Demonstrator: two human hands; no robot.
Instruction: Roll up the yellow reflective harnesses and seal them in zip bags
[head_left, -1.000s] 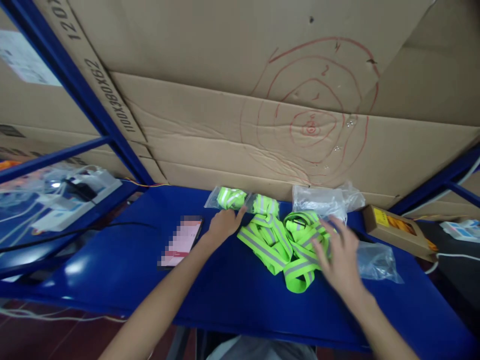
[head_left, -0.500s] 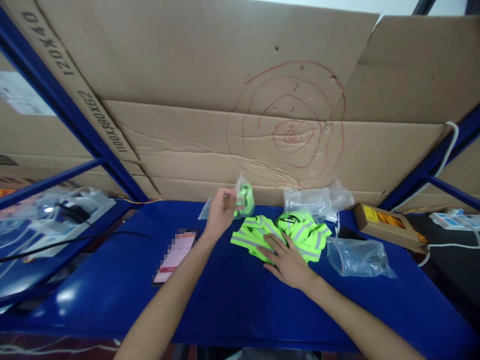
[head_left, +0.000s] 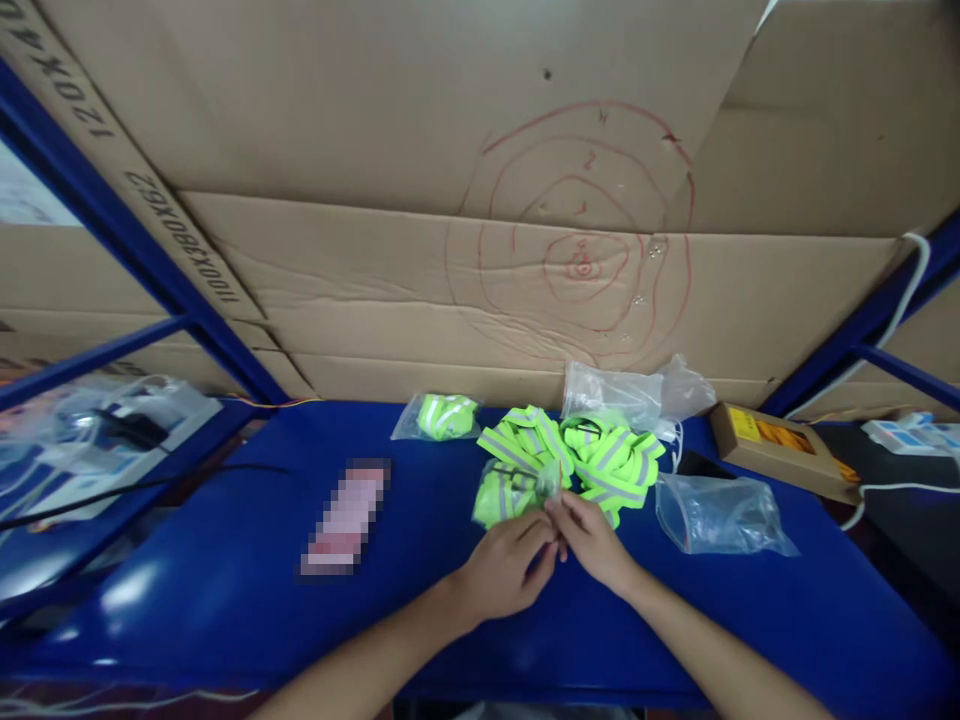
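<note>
A clear plastic bag (head_left: pixel 501 497) with a neon-yellow reflective strap bundle inside is held in front of me. My left hand (head_left: pixel 514 562) is closed on its near edge. Fingertips of my right hand (head_left: pixel 589 535) pinch the same bag's edge, touching the left fingers. Right behind the bag lie loose neon-yellow reflective straps (head_left: pixel 611 465) with grey stripes, in two heaps. Another bagged strap bundle (head_left: pixel 447 416) rests farther back on the left, apart from both hands. The exact finger grip on the bag is partly hidden.
On the blue table (head_left: pixel 420 640) a blurred-out phone (head_left: pixel 345 518) lies left. Empty clear bags (head_left: pixel 724 515) lie to the right and at the back. A cardboard box (head_left: pixel 784 455) stands far right. Behind is a cardboard wall (head_left: pixel 375 280); power strips (head_left: pixel 161 440) sit left.
My left hand has brought a bagged strap bundle from the back toward me. My right hand has left the loose straps and now grips the bag beside the left.
</note>
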